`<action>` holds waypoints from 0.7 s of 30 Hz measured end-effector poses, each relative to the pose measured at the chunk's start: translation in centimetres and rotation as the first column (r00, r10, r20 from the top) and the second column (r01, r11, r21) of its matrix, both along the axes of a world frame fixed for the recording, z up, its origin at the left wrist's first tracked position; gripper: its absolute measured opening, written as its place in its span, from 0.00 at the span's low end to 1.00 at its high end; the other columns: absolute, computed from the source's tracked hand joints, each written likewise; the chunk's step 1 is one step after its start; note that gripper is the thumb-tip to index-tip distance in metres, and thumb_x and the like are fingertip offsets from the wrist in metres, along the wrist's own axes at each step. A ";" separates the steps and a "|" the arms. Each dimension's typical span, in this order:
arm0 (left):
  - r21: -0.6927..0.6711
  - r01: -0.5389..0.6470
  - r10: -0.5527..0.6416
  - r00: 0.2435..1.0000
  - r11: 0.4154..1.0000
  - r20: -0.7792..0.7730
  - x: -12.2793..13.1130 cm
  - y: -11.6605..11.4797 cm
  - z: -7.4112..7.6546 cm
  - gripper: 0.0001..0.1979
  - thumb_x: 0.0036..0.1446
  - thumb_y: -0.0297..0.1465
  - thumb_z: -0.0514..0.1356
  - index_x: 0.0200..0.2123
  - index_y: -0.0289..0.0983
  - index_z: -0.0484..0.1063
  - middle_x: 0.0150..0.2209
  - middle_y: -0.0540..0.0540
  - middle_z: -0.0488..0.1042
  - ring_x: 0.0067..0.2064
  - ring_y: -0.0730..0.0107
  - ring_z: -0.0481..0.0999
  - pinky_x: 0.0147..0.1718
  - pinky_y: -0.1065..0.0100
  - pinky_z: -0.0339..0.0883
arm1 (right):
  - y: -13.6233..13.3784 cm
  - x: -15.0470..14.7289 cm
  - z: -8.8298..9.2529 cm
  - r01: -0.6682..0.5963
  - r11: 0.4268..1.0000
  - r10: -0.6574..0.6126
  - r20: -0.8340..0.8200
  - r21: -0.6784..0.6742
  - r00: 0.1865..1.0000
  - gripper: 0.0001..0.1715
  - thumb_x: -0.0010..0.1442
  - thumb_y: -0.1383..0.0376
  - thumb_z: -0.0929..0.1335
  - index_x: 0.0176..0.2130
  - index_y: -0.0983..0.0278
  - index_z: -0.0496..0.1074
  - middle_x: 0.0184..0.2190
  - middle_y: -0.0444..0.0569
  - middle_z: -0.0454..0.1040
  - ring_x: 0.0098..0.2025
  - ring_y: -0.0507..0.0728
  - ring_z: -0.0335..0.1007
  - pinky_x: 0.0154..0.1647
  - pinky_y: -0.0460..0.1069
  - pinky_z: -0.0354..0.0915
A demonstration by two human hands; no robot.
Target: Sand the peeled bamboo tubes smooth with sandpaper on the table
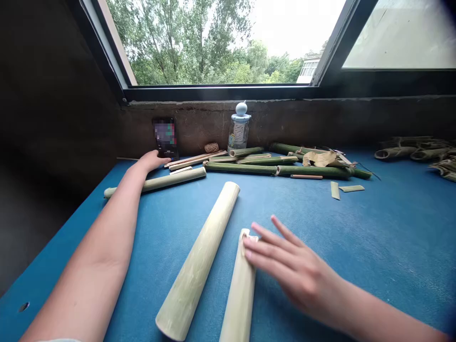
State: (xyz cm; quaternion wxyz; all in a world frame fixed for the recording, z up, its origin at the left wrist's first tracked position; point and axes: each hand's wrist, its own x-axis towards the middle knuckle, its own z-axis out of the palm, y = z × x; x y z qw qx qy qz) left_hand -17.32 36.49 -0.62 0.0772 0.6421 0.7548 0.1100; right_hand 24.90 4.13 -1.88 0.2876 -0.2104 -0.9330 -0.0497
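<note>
Recording the right hand (295, 270), fingers spread, on the split end of a peeled bamboo section (240, 297), the left hand (151, 161) flat beside a slimmer peeled length (171, 181), and green unpeeled stalks (242, 168) remaining below the window (221, 42).

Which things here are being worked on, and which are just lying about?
In use: right hand on a peeled bamboo piece; left hand by a pale bamboo stalk; peeled bamboo tube.
Lying about: phone, glass bottle, twine ball, green bamboo stalks.

A phone (165, 137) and glass bottle (239, 134) stand below the window (213, 42).
</note>
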 end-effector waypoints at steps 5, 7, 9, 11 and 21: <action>-0.030 0.021 -0.020 1.000 0.999 0.024 -0.1 0.0 0.1 0.34 0.57 0.50 0.64 0.54 0.25 0.71 0.55 0.31 0.74 0.51 0.52 0.75 0.46 0.66 0.66 | -0.8 -0.3 -0.8 -0.185 0.968 0.186 0.015 0.170 0.983 0.22 0.74 0.67 0.57 0.53 0.63 0.77 0.62 0.44 0.70 0.69 0.57 0.59 0.74 0.56 0.49; -0.031 0.014 -0.013 1.000 0.999 0.026 0.0 0.1 0.1 0.34 0.58 0.49 0.64 0.55 0.25 0.71 0.56 0.30 0.73 0.51 0.51 0.74 0.46 0.65 0.66 | -0.2 -0.1 -0.6 -0.078 0.996 0.079 -0.021 0.053 0.997 0.23 0.73 0.71 0.56 0.55 0.67 0.75 0.60 0.49 0.73 0.68 0.57 0.60 0.74 0.60 0.46; -0.029 0.003 -0.003 1.000 1.000 0.022 0.0 0.1 0.1 0.34 0.59 0.48 0.63 0.56 0.25 0.70 0.56 0.30 0.73 0.52 0.50 0.74 0.46 0.64 0.66 | 0.3 0.1 -0.3 0.021 0.999 -0.022 -0.025 -0.045 0.999 0.23 0.71 0.74 0.56 0.56 0.71 0.73 0.58 0.53 0.75 0.68 0.58 0.60 0.75 0.62 0.43; -0.031 -0.003 0.004 1.000 1.000 0.017 0.0 0.2 0.0 0.34 0.59 0.48 0.63 0.57 0.24 0.70 0.56 0.29 0.72 0.52 0.47 0.74 0.47 0.62 0.66 | 0.1 -0.1 -0.1 -0.001 1.000 0.001 -0.045 0.002 0.999 0.21 0.71 0.74 0.57 0.54 0.70 0.75 0.57 0.52 0.76 0.67 0.58 0.61 0.75 0.63 0.41; -0.032 -0.014 0.014 1.000 0.999 -0.013 0.5 0.0 0.3 0.31 0.60 0.46 0.64 0.54 0.25 0.71 0.55 0.30 0.74 0.52 0.46 0.74 0.47 0.62 0.67 | 0.5 -0.3 0.8 -0.138 0.990 0.138 -0.035 0.004 0.990 0.26 0.74 0.71 0.54 0.47 0.65 0.78 0.53 0.43 0.79 0.64 0.53 0.67 0.74 0.62 0.22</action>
